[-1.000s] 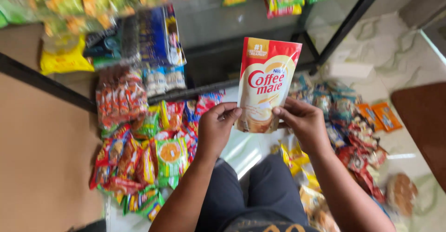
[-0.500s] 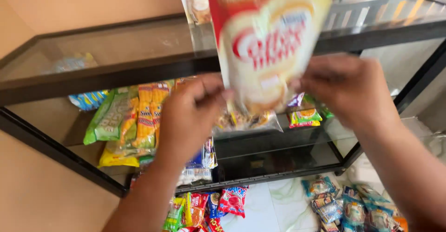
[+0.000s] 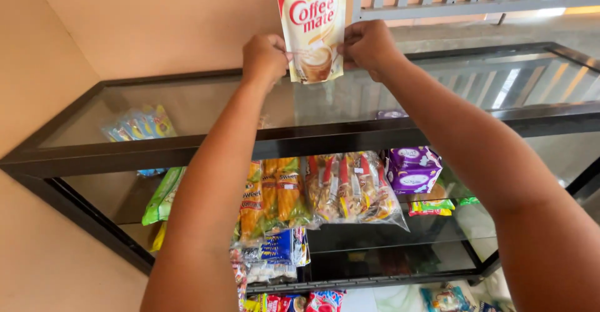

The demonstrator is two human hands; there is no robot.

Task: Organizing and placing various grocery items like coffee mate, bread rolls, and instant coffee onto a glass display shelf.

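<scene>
Head camera, looking down and forward: a person holds a red, white and yellow pouch (image 3: 312, 24) upright above the glass top (image 3: 187, 109) of a black-framed display cabinet (image 3: 350, 138). The left hand (image 3: 265, 58) pinches the pouch's lower left edge, fingers curled and pressed together; the right hand (image 3: 369, 44) grips the lower right edge in the same way, knuckles toward the camera. The pouch hangs between the two hands, its bottom edge close above the glass but seemingly not resting on it, and its top runs out of the picture. Both arms reach out over the cabinet.

Under the glass, on the shelf below, lie bundles of orange snack packets (image 3: 272, 190), a clear bag of wrapped sweets (image 3: 350, 187), a purple box (image 3: 412, 167) and green packets (image 3: 164, 194); blue packets (image 3: 139, 124) sit at the far left. More bright packets (image 3: 294, 299) lie on the floor.

The work appears to be at the placing stage: the pouch is carried and squared up, not yet set down. Standing it on the glass would call for lowering it gently, base flat, and releasing both pinches evenly so it does not tip.
</scene>
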